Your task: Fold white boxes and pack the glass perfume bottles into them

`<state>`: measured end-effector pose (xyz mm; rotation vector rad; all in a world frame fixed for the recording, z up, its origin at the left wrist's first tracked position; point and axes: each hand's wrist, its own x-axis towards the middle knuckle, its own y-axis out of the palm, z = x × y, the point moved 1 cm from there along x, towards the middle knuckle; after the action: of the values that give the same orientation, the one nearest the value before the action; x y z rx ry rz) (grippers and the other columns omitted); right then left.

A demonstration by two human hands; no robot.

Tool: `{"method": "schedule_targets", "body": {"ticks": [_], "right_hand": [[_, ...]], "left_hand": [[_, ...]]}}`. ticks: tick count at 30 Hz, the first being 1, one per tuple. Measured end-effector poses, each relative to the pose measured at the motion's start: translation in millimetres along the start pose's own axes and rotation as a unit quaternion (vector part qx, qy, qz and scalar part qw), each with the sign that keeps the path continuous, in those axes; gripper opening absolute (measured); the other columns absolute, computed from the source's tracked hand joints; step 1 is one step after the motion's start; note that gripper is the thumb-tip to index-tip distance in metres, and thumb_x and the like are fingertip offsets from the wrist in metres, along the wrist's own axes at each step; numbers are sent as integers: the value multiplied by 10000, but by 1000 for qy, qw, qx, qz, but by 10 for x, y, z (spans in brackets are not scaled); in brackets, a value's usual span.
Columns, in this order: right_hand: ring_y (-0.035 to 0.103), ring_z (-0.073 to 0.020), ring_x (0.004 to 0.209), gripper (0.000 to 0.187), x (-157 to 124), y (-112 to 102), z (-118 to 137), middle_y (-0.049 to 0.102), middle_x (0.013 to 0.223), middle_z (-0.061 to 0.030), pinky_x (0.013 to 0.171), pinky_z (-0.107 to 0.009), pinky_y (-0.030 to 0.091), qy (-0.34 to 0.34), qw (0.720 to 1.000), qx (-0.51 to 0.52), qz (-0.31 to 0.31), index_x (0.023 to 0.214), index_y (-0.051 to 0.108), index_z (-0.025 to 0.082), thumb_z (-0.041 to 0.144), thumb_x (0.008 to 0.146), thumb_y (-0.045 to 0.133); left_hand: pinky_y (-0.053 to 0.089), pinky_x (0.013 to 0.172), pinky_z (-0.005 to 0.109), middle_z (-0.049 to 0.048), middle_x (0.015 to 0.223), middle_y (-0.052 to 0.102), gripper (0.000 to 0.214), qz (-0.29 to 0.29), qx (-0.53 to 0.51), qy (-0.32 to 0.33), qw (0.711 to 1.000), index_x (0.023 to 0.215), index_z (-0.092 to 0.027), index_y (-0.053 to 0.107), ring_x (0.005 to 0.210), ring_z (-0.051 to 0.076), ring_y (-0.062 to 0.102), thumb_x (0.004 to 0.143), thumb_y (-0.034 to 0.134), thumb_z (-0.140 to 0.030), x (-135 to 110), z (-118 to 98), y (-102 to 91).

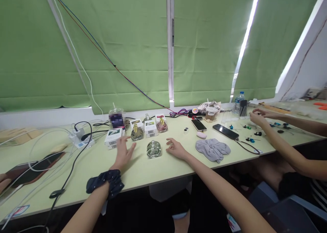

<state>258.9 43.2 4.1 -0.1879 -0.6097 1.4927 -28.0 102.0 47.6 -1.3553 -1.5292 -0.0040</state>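
A clear glass perfume bottle (pixel 153 149) stands on the pale green table (pixel 158 171) between my hands. My left hand (pixel 124 152) hovers just left of it with fingers spread, open, a dark scrunchie on the wrist. My right hand (pixel 175 148) rests on the table just right of the bottle, fingers loosely curled and apart, holding nothing. Behind are a gold-capped bottle (pixel 137 132), a pink bottle (pixel 161 125) and small white boxes (pixel 113 138).
A power strip (pixel 81 139) with tangled cables lies at left, near a phone in a brown case (pixel 33 170). A grey cloth (pixel 213 149), two phones (pixel 226 131) and a water bottle (pixel 238 103) lie at right, where another person's hands (pixel 258 117) work over small parts.
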Motion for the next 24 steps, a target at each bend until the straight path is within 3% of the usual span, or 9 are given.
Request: {"method": "schedule_targets", "body": {"ticks": [2,4,7,10,12,14,17,24], "right_hand": [[580,-78,605,407,35,-36,-68,592,1037,-48,667,-267,512,19,997,-34,-60,1186,481,188,123,789,539],[576,-92,622,381,73,-65,-113,555,1048,-62,709,-296,505,27,993,-68,-97,1167,490,174,94,794,502],[579,-172,860,373,136,-138,-134,478,1167,-105,801,-335,465,19,979,-134,-150,1184,499,186,106,819,496],[490,-250,1055,363,223,-249,-132,429,1236,-133,794,-347,433,29,930,-299,-214,1232,493,221,166,873,484],[470,-265,1047,327,293,-321,-140,443,1201,-139,768,-353,419,68,881,-398,-249,1221,514,242,212,897,481],[470,-262,1005,272,358,-374,-164,459,1142,-139,758,-359,402,114,853,-432,-268,1175,551,254,255,913,476],[464,-259,987,235,423,-407,-214,457,1108,-138,766,-366,381,156,845,-427,-282,1126,582,253,297,924,471],[501,-236,952,221,448,-418,-301,432,1111,-143,730,-316,392,176,864,-380,-279,1058,611,187,202,916,442]], "left_hand": [[414,932,478,114,1180,426,482,125,-86,-7,988,1203,-206,418,1065,263,469,796,553,-426,-35,-128,133],[428,929,467,103,1218,424,642,213,-150,-12,966,1210,-235,398,1081,261,476,668,707,-390,-81,-262,248],[419,966,449,98,1242,419,781,277,-235,-21,931,1225,-263,348,1135,258,486,592,796,-348,-126,-422,359],[421,966,442,92,1224,442,713,303,-268,-52,913,1201,-271,313,1073,229,542,658,764,-369,-122,-493,406],[439,934,423,72,1156,495,658,326,-269,-68,904,1175,-269,303,1012,211,569,694,736,-387,-101,-501,424],[457,897,394,43,1063,541,601,349,-273,-71,894,1140,-260,308,963,200,585,718,712,-403,-70,-490,446],[459,885,372,31,1022,556,581,352,-267,-60,895,1117,-243,324,951,198,588,716,709,-413,2,-442,506],[408,960,396,76,1119,534,634,310,-233,-54,920,1152,-207,380,1051,236,547,673,729,-431,222,-303,702]]}}
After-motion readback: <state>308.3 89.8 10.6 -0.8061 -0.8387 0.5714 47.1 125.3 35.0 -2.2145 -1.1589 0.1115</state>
